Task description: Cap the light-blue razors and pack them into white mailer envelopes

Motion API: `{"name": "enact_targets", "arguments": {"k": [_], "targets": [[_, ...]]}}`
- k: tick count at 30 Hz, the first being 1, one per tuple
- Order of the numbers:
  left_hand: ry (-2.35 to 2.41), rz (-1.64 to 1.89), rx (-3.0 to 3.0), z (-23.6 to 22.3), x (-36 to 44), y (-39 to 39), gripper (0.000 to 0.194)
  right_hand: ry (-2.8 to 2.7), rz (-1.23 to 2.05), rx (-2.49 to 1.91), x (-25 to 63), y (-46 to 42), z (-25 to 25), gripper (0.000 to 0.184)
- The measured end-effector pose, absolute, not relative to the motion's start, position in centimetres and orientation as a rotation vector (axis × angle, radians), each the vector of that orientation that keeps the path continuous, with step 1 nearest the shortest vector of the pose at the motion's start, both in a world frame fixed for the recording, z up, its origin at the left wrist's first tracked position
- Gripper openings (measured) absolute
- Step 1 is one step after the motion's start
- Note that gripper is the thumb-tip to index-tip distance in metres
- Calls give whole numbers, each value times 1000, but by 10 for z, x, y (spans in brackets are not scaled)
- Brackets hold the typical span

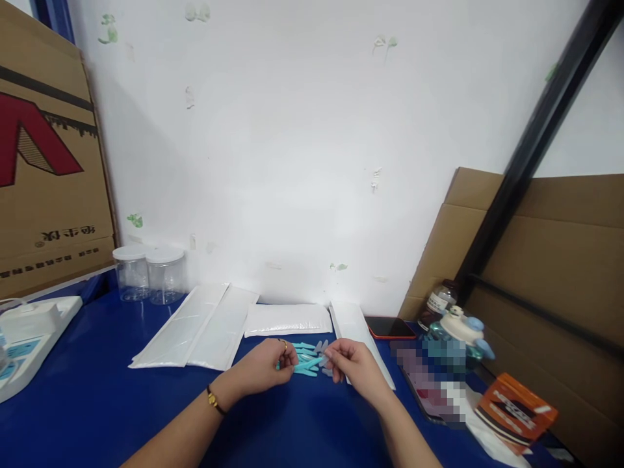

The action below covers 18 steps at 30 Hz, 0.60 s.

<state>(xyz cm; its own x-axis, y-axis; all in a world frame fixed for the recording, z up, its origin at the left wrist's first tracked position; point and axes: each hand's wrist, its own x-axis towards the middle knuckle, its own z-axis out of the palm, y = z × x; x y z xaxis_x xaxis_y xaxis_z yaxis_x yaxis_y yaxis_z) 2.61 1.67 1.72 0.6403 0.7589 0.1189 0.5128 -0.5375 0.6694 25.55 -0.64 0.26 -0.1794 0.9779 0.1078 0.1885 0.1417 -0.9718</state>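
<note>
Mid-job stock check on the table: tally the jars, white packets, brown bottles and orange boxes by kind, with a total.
Clear jars: 2
White packets: 4
Brown bottle: 1
Orange box: 1
Total: 8

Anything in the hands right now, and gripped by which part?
A slim teal piece, held by its ends: left hand at one, right hand at the other.

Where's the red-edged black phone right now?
Head view, right of centre: the red-edged black phone lies on the blue table, between the white packet and the dark brown bottle.
</note>
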Motion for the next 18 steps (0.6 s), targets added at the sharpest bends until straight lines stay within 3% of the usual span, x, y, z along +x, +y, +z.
{"name": "enact_targets", "arguments": {"k": [8,10,14,18], "targets": [[905,462,2221,16,24,16,18,-1678,1289,-1217,246,-14,2,41],[895,354,2195,14,24,14,19,-1819,1149,-1308,249,-14,3,35],[864,168,2184,9,26,9,18,-2030,566,-1449,261,-13,7,17],[970,171,2345,6,29,10,16,-2196,319,-1601,269,-11,6,15]]}}
